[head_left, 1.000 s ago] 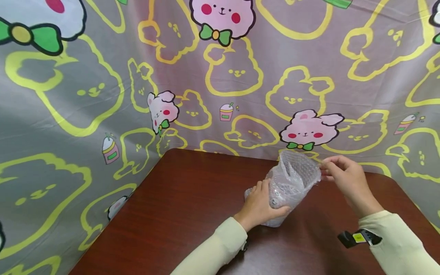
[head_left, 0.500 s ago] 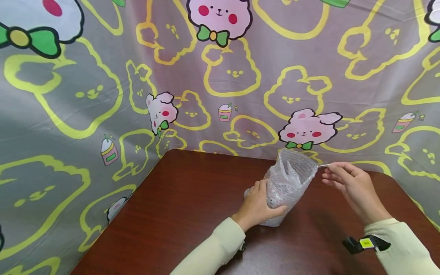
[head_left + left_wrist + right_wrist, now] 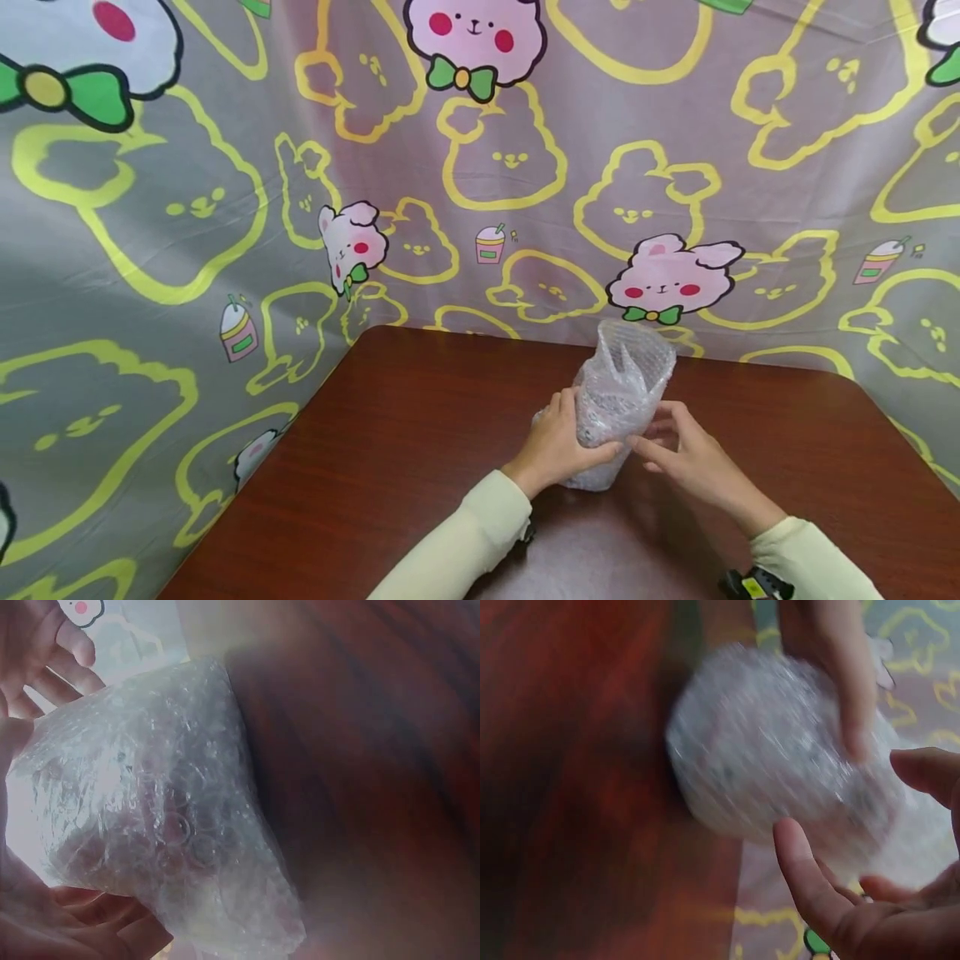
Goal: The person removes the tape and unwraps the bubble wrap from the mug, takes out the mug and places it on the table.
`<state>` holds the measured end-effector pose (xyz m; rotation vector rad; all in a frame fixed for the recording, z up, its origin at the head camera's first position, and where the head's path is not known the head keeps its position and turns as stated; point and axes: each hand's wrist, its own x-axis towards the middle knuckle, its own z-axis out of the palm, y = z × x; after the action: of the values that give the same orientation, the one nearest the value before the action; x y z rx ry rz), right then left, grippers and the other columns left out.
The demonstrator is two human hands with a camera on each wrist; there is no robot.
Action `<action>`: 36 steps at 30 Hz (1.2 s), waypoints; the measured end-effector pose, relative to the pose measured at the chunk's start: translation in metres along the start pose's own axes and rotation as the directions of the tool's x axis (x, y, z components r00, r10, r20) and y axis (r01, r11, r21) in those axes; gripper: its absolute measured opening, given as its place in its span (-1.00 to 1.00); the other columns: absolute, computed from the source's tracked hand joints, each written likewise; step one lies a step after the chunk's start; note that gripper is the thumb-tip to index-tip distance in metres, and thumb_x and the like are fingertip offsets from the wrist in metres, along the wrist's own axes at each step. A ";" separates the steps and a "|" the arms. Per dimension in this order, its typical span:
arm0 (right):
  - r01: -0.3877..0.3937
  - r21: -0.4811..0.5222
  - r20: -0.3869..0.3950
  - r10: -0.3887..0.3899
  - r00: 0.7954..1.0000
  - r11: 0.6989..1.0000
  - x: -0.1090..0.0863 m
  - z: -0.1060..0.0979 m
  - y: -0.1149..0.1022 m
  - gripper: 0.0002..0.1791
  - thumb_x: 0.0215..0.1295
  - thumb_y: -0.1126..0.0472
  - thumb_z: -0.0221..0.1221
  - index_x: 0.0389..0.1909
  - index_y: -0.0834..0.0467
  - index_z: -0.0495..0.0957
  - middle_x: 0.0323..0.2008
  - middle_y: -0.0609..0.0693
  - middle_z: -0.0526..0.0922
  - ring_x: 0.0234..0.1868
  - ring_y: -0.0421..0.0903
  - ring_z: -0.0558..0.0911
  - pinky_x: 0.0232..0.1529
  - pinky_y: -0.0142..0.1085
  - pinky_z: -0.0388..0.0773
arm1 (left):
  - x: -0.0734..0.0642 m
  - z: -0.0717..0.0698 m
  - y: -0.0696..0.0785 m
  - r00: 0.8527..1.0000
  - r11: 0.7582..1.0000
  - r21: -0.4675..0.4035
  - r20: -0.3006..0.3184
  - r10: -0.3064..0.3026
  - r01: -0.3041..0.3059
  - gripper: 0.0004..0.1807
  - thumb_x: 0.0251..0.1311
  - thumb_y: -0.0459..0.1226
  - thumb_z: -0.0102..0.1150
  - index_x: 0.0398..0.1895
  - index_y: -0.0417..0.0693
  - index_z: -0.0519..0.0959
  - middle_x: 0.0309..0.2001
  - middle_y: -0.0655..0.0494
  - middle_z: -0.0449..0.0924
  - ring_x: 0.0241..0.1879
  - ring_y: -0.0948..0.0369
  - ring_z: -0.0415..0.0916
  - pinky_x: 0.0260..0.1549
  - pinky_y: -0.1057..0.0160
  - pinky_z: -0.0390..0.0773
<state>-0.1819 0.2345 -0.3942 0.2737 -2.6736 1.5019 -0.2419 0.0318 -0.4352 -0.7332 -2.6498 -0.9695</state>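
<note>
A bundle wrapped in clear bubble wrap (image 3: pixel 618 396) stands tilted on the table, its loose open end pointing up and away. What lies inside shows only faintly, as pinkish and dark patches through the film. My left hand (image 3: pixel 557 446) grips the bundle's lower left side, thumb across the front. Beside its right side is my right hand (image 3: pixel 693 458), with thumb and fingers parted and fingertips right at the film. In the right wrist view, the fingers of this right hand (image 3: pixel 877 915) are spread around the wrap (image 3: pixel 780 750), while the left hand (image 3: pixel 840 675) holds it from above.
The dark red-brown wooden table (image 3: pixel 390 433) has rounded far corners. Behind it and along the left hangs a grey-pink cloth (image 3: pixel 525 217) printed with cartoon animals. A black strap with a yellow label (image 3: pixel 753 583) sits at the right wrist.
My right hand has let go of the wrap's open corner, after pulling a thin strand rightward, and has come down and left to the bundle's side. The left hand keeps its grip.
</note>
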 end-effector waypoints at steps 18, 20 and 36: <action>-0.041 0.024 -0.090 0.043 0.995 0.999 0.005 0.015 0.000 -0.17 0.20 0.04 0.33 0.30 0.25 0.05 -0.02 0.33 0.51 -0.14 0.06 0.65 -0.31 -0.21 0.64 | -0.004 -0.004 -0.001 0.996 0.999 0.008 0.079 0.036 -0.036 0.22 -0.18 0.29 0.37 0.47 -0.07 0.01 0.16 0.04 0.31 0.04 0.17 0.37 0.01 0.18 0.44; -0.045 0.099 -0.083 0.053 0.995 0.994 0.004 0.017 0.002 -0.19 0.23 0.08 0.31 0.29 0.26 0.02 0.01 0.36 0.48 -0.12 0.07 0.64 -0.29 -0.16 0.65 | -0.002 -0.001 0.000 0.997 0.993 0.096 0.050 0.061 -0.065 0.29 -0.24 0.34 0.37 0.48 -0.09 -0.02 0.15 0.01 0.31 0.02 0.15 0.35 -0.06 0.14 0.44; -0.216 0.576 0.073 0.214 0.974 0.789 -0.008 0.028 0.033 -0.39 0.47 0.10 0.03 0.32 0.27 -0.03 0.05 0.39 0.47 0.01 0.21 0.60 -0.01 -0.03 0.55 | 0.024 -0.020 0.031 0.961 0.827 0.499 0.219 0.170 -0.260 0.15 -0.44 0.17 0.53 0.29 -0.10 0.23 0.02 0.08 0.51 -0.20 0.11 0.45 -0.30 0.22 0.30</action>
<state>-0.1796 0.2283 -0.4380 -0.0130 -2.2213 2.3729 -0.2458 0.0479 -0.3945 -0.9731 -2.6922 -0.1029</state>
